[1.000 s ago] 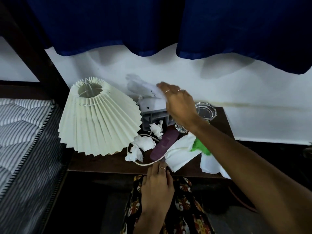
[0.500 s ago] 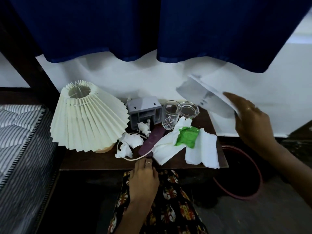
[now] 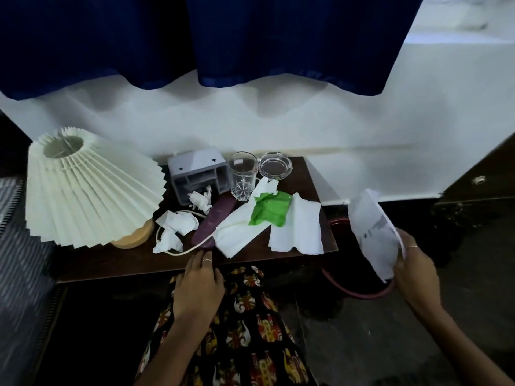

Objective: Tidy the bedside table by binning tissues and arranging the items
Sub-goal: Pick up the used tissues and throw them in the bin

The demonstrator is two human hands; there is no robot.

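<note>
My right hand (image 3: 415,271) grips a white printed paper sheet (image 3: 373,232) to the right of the dark wooden bedside table (image 3: 117,263), above a dark bin with a red rim (image 3: 359,293). My left hand (image 3: 199,285) rests flat on the table's front edge, fingers together, touching the end of a purple case (image 3: 214,218). On the table lie crumpled white tissues (image 3: 175,227), another tissue wad (image 3: 200,200), flat white tissues (image 3: 298,229) and a green paper (image 3: 270,208).
A pleated cream lamp (image 3: 83,185) leans at the table's left, its cord (image 3: 170,252) looping forward. A grey organiser (image 3: 198,171), a drinking glass (image 3: 242,174) and a glass ashtray (image 3: 274,165) stand at the back. A mattress (image 3: 16,246) lies left; blue curtain (image 3: 223,37) above.
My right hand lifted the paper from the grey organiser, carried it right and lowered it over the bin. The left hand stayed on the table edge. The view shifted right.
</note>
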